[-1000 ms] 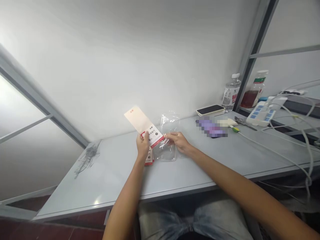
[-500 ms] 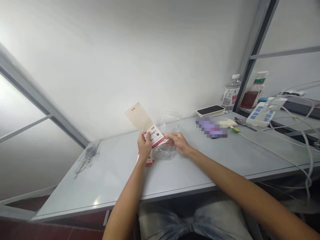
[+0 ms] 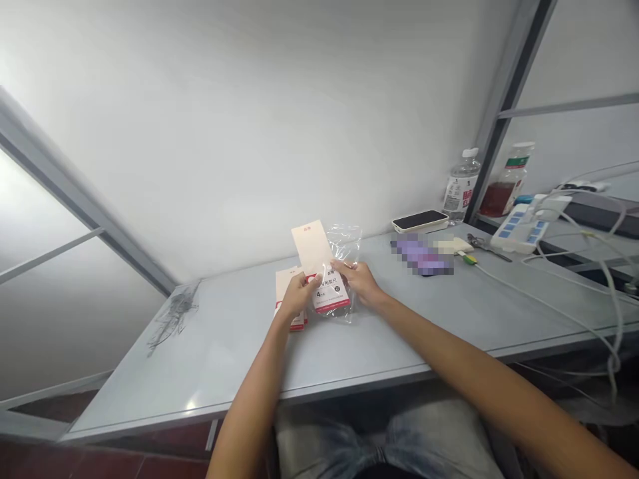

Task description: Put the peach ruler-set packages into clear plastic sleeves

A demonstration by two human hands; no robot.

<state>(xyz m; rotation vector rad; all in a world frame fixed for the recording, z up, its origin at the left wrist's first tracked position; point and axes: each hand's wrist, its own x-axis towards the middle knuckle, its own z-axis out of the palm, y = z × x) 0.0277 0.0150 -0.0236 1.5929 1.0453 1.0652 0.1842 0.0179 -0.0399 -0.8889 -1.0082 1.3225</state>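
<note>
A flat printed packet [image 3: 333,299] with a raised cream flap and a white-and-red front is held tilted above the table. My left hand [image 3: 299,293] is closed on its left edge, thumb on the front. A clear plastic bag [image 3: 348,241] lies behind and to the right of the packet. My right hand [image 3: 362,283] pinches the bag at the packet's right edge, thumb against the packet; its other fingers are partly hidden. Whether the packet's lower end is inside the bag I cannot tell. Similar packets [image 3: 284,281] lie stacked on the table, partly under my left hand.
On the grey table [image 3: 224,352], a dark scribbled mark [image 3: 174,316] shows at the left. To the right are a phone [image 3: 421,221], a blurred purple item [image 3: 422,254], keys [image 3: 486,246], a water bottle [image 3: 462,186], a power strip [image 3: 524,226] and loose cables.
The packet has moved right and turned more upright, now overlapping the bag. My left hand moved right with it, uncovering more of the stack. My right hand has stayed nearly in place.
</note>
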